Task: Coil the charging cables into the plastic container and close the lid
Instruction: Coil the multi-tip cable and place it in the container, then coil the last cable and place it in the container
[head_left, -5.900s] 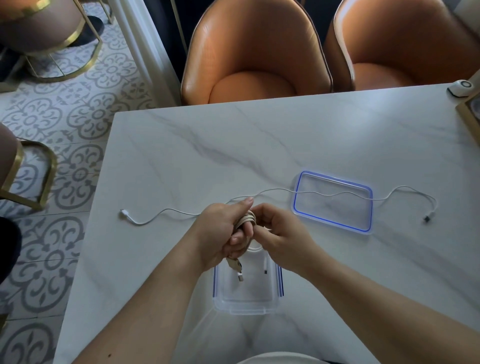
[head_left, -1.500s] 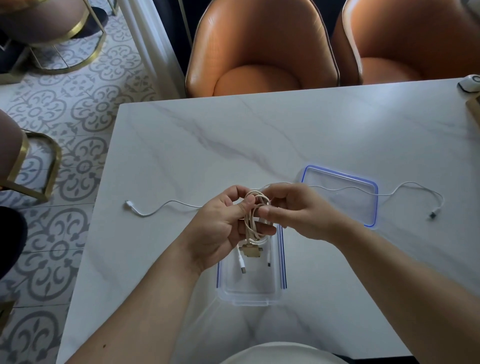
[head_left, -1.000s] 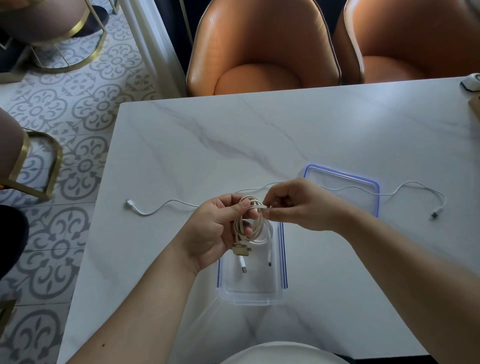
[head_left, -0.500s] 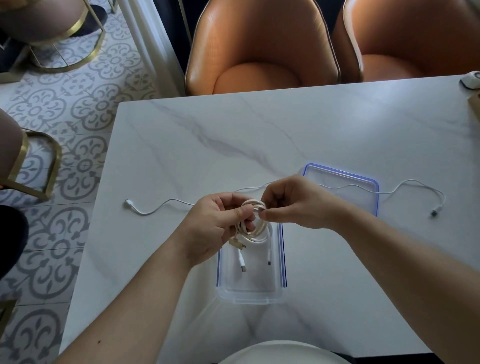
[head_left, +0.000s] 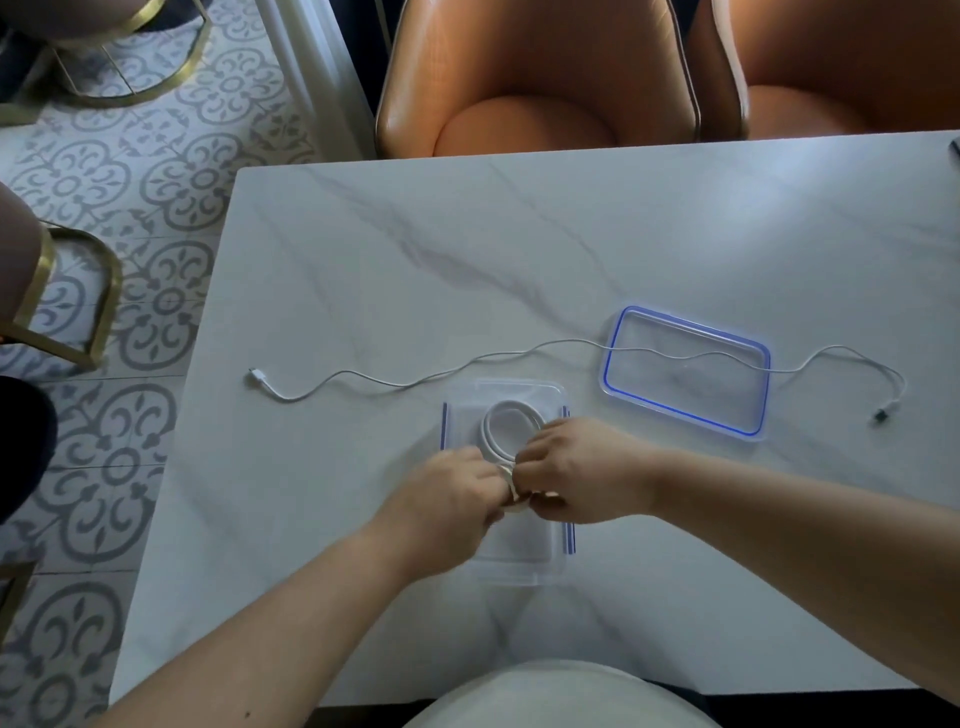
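- Pinching a coiled cable (head_left: 487, 434) over the box (head_left: 519, 571) with left hand (head_left: 447, 499) and right hand (head_left: 576, 473), fingers curled
- Behind the box, a loose cable (head_left: 519, 353) across the lid (head_left: 675, 384)

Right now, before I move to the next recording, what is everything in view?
coiled charging cable: one, white-beige, inside the container
clear plastic container: one, blue side seals, open, near table edge
clear plastic lid: one, blue rim, flat on the table, right of the container
long white charging cable: one, uncoiled, stretched across the table and over the lid
white marble table: one, grey veins
orange leather chairs: two, far side of the table
gold-framed seats: at least two, on the floor at left
patterned floor tiles: grey and white, left
left hand: grip on the coil's near end
right hand: grip on the same end
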